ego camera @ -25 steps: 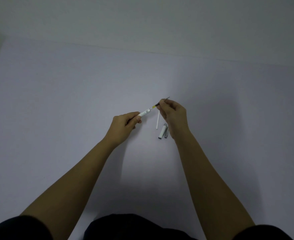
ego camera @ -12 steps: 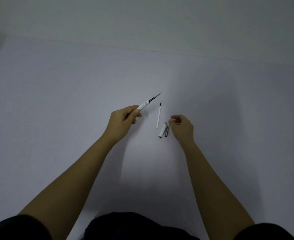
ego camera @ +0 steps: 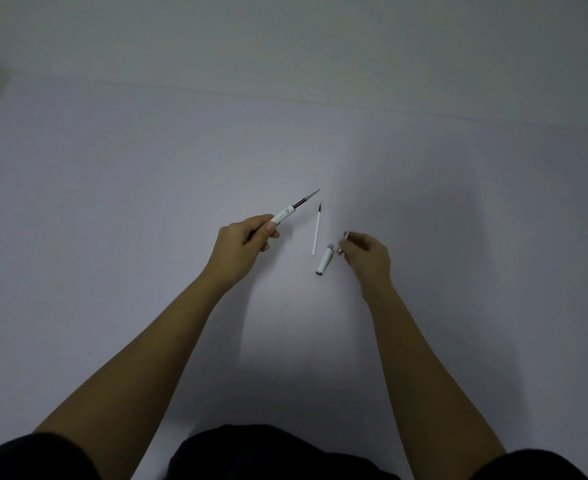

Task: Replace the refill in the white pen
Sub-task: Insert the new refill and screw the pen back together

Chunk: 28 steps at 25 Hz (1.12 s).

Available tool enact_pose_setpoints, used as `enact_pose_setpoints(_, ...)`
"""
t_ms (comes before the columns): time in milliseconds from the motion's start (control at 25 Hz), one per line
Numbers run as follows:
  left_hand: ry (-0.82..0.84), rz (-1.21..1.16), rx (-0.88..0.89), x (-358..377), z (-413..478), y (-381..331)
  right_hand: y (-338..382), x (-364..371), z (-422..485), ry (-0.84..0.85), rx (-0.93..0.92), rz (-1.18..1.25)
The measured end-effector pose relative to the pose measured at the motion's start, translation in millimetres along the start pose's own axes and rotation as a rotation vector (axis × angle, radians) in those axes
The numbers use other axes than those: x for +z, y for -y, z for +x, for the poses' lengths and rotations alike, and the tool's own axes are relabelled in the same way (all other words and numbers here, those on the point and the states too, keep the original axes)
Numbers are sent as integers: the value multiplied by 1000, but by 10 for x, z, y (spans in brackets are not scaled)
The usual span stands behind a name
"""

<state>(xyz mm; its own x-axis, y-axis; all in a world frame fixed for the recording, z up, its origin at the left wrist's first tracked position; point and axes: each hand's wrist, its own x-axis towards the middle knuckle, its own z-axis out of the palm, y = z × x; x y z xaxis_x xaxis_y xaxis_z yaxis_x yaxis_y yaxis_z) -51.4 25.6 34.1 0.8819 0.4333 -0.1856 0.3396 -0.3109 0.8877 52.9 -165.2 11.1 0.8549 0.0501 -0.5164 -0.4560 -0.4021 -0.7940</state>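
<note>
pale, bare tabletop fills our view, and on it lie a loose white refill and, just beside it, a white pen cap. our left hand is clenched around the white pen barrel, raised off the surface with a dark refill sticking out of its end, while our right hand pinches a small silvery piece, too small to name. we judge these parts light, thin and slick, so the loose refill is best pinched mid-shaft, clear of its fragile tip.
</note>
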Motion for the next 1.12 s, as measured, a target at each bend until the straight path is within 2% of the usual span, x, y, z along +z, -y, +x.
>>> enact_pose_setpoints(120, 36, 19, 3, 9, -34, 23, 218, -27, -9, 96, 26, 438)
enact_pose_setpoints(240, 64, 41, 14, 24, -71, 56, 352, -18, -48, 152, -20, 565)
enact_pose_setpoints(1120, 115, 99, 55, 33, -98, -17, 460, 52, -157, 212, -79, 583)
